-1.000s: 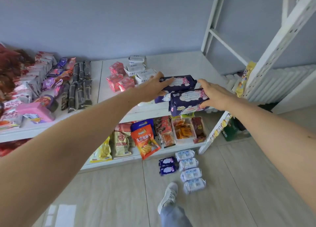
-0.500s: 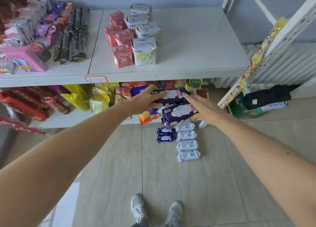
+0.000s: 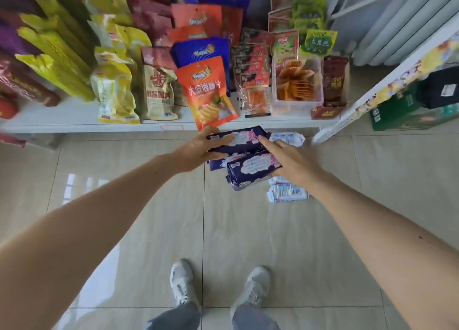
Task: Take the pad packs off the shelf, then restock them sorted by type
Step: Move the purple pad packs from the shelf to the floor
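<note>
left hand [image 3: 196, 151] grips the upper dark-purple plastic pad pack with pink-and-white print [image 3: 238, 139], thumb over the top face, fingers curled under its left end; pack's long axis runs left-right, between the two hands; just below it, right hand [image 3: 295, 164] holds the lower dark-purple pad pack [image 3: 250, 172] from its right end, index finger stretched up onto the upper pack, other fingers wrapped behind; both packs are in the air over the beige tiled floor [image 3: 149, 205], just in front of the front edge of the white bottom shelf [image 3: 82, 125] that carries snack bags; white-and-blue plastic pad packs [image 3: 288, 193] lie in a row on the floor right under the right hand, one more showing beyond the upper purple pack; my read: set-down comes next, purple packs go to the left of the white row, so left hand is nearer the likely spot.
vs half a second back: hands and packs have dropped from shelf-front height to near the floor; view tilted down; the upper shelf with the ABC packs is out of frame; grips unchanged.
</note>
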